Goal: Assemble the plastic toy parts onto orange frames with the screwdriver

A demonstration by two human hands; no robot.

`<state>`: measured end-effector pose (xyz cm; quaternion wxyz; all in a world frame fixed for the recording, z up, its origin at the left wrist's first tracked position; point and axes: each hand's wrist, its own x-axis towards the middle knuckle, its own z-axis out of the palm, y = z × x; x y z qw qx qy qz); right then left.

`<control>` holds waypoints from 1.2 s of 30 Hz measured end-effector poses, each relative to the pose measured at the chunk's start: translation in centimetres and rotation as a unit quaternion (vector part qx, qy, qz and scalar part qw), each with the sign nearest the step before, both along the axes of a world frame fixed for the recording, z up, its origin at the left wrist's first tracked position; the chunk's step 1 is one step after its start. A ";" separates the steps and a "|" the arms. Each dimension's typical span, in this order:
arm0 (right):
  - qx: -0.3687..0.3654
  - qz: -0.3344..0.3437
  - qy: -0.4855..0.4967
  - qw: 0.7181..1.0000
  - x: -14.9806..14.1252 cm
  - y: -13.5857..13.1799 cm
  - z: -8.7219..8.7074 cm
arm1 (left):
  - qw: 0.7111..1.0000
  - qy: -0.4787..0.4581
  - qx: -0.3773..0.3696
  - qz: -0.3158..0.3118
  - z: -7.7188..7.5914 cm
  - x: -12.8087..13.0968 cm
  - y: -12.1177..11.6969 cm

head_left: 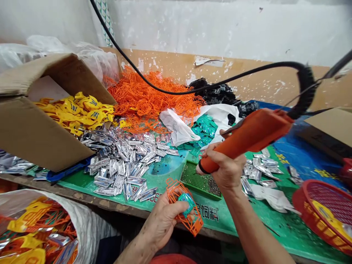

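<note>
In my left hand (161, 218) I grip an orange plastic frame (195, 226) with a teal plastic piece (187, 203) set in it, near the table's front edge. My right hand (229, 170) is wrapped round an orange powered screwdriver (247, 135). Its light-coloured tip end points down and left, above a green perforated tray (202, 192). Small dark screws (213, 185) gather at the tray's right side. The tool's tip and the framed piece are apart. A black cable (170, 91) arches across the view to the tool's rear.
Silver pieces (118, 179) spread left of the tray. Behind lie heaps of orange frames (154, 99), teal pieces (205, 128) and black parts (217, 93). A cardboard box (35, 135) holds yellow parts (82, 113). A red basket (305, 209) stands right; a white sack (85, 223) sits lower left.
</note>
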<state>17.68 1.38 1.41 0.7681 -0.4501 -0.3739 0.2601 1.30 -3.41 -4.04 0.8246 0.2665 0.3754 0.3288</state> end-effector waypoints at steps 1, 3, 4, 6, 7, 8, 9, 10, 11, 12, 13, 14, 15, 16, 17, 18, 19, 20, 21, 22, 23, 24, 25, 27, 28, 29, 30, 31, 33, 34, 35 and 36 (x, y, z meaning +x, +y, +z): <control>-0.005 -0.001 -0.005 1.000 -0.1 0.2 -0.4 | 1.000 0.006 0.005 -0.002 0.2 0.0 0.0; -0.012 -0.001 -0.009 1.000 -0.4 0.5 -1.1 | 1.000 0.011 0.013 -0.004 0.4 0.0 0.0; -0.016 0.000 -0.010 1.000 -0.4 0.6 -1.4 | 1.000 0.011 0.015 -0.005 0.4 0.0 0.0; -0.023 -0.002 -0.015 1.000 -0.5 0.9 -1.8 | 1.000 0.009 0.018 -0.010 0.4 -0.1 -0.1; -0.026 -0.004 -0.017 1.000 -0.5 1.0 -2.0 | 1.000 0.008 0.020 -0.013 0.4 -0.1 -0.1; -0.028 -0.006 -0.020 0.999 -0.4 1.1 -2.1 | 1.000 0.007 0.021 -0.015 0.3 -0.1 -0.1; -0.030 -0.008 -0.023 0.999 -0.4 1.1 -2.3 | 1.000 0.006 0.024 -0.016 0.3 -0.1 -0.1; -0.032 -0.008 -0.026 0.999 -0.4 1.2 -2.4 | 1.000 0.005 0.025 -0.017 0.2 0.0 0.0; -0.035 -0.007 -0.029 0.999 -0.5 1.2 -2.4 | 1.000 0.004 0.025 -0.017 0.1 0.0 0.0; -0.037 -0.005 -0.031 0.999 -0.5 1.2 -2.5 | 1.000 0.004 0.023 -0.016 0.1 0.0 0.0; -0.040 -0.003 -0.033 0.999 -0.6 1.2 -2.6 | 1.000 0.004 0.020 -0.015 0.1 0.0 0.0; -0.043 -0.002 -0.035 0.998 -0.6 1.2 -2.6 | 1.000 0.005 0.018 -0.014 0.0 0.0 0.0; -0.046 -0.002 -0.036 0.998 -0.7 1.2 -2.7 | 1.000 0.006 0.016 -0.013 0.0 0.0 0.0; -0.048 -0.002 -0.038 0.998 -0.7 1.2 -2.7 | 1.000 0.007 0.016 -0.011 0.0 0.0 0.0; -0.049 -0.003 -0.039 0.998 -0.8 1.2 -2.8 | 1.000 0.006 0.017 -0.010 0.0 -0.1 0.0; -0.050 -0.004 -0.041 0.998 -0.8 1.2 -2.8 | 1.000 0.005 0.019 -0.009 -0.1 -0.1 0.0; -0.049 -0.005 -0.041 0.998 -0.8 1.2 -2.8 | 1.000 0.003 0.020 -0.009 -0.1 -0.1 -0.1; -0.049 -0.005 -0.041 0.998 -0.8 1.2 -2.8 | 1.000 0.002 0.019 -0.008 -0.1 -0.2 -0.1; -0.047 -0.005 -0.040 0.998 -0.7 1.2 -2.8 | 1.000 0.002 0.017 -0.007 -0.1 -0.2 -0.1; -0.046 -0.005 -0.039 0.998 -0.7 1.2 -2.8 | 1.000 0.002 0.014 -0.007 -0.2 -0.2 -0.1; -0.045 -0.005 -0.038 0.998 -0.7 1.2 -2.8 | 1.000 0.004 0.010 -0.005 -0.2 -0.2 -0.1; -0.044 -0.005 -0.038 0.998 -0.7 1.1 -2.8 | 1.000 0.005 0.008 -0.004 -0.2 -0.2 0.0; -0.043 -0.004 -0.038 0.998 -0.6 1.1 -2.7 | 1.000 0.005 0.007 -0.003 -0.3 -0.2 0.0; -0.042 -0.002 -0.037 0.998 -0.7 1.0 -2.7 | 1.000 0.005 0.007 -0.003 -0.4 -0.1 0.1; -0.042 0.000 -0.036 0.998 -0.7 1.0 -2.7 | 1.000 0.004 0.008 -0.002 -0.4 -0.1 0.1; -0.042 0.001 -0.035 0.999 -0.7 1.0 -2.7 | 1.000 0.004 0.009 -0.002 -0.4 -0.1 0.1; -0.042 0.002 -0.034 0.999 -0.8 1.1 -2.7 | 1.000 0.004 0.008 -0.002 -0.4 -0.1 0.1; -0.043 0.002 -0.033 0.999 -0.8 1.1 -2.8 | 1.000 0.003 0.008 -0.001 -0.4 -0.1 0.1; -0.048 0.003 -0.034 0.998 -0.8 1.2 -2.8 | 1.000 0.004 0.007 -0.001 -0.4 -0.1 0.1; -0.051 0.004 -0.035 0.998 -0.8 1.2 -2.9 | 1.000 0.004 0.007 -0.001 -0.4 -0.1 0.1; -0.053 0.006 -0.035 0.998 -0.8 1.2 -2.9 | 1.000 0.003 0.007 -0.001 -0.3 -0.1 0.1; -0.055 0.008 -0.036 0.998 -0.8 1.2 -2.9 | 1.000 0.003 0.007 -0.001 -0.3 -0.1 0.0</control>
